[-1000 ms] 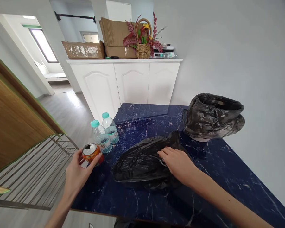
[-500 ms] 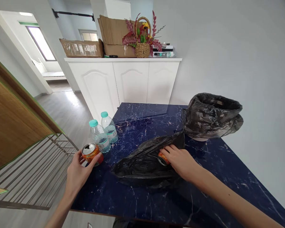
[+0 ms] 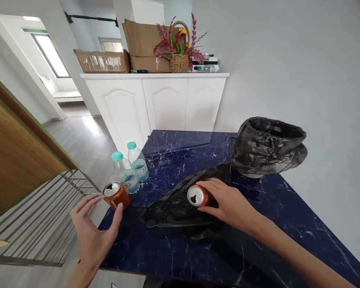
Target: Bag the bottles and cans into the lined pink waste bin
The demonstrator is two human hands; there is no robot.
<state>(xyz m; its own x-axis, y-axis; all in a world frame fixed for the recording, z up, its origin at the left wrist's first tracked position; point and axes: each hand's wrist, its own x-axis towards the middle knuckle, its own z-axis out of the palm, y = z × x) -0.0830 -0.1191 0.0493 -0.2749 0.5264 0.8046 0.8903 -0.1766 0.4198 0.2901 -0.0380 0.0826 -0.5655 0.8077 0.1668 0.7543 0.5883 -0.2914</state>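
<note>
— Hidden or cut off?
— Behind the right hand (image 3: 232, 202), much of the orange held can (image 3: 199, 196), base included. Above the flattened black bag (image 3: 171, 214); can't tell if touching. Cut off at the bottom of the view: both forearms. Dark and hard to make out: inside of the bag-lined container (image 3: 267, 152).
— Fingers?
— On the right, pinching the held can from both sides. On the left hand (image 3: 93, 236), spread wide around the second can (image 3: 119, 196); can't tell if in contact.
— Edges, room?
— By the left edge of the table (image 3: 183, 154): second can, just beside two water bottles (image 3: 129, 178). Near the far right corner: bag-lined container. Open: far middle stretch, plus a strip along the near edge. Past the left edge: slatted metal rack (image 3: 39, 228).
— Look of the cans?
— Orange sides, silver tops, dark drinking holes on both. Tilted, top toward the camera: held can. Upright: second can. Too small to read: label text.
</note>
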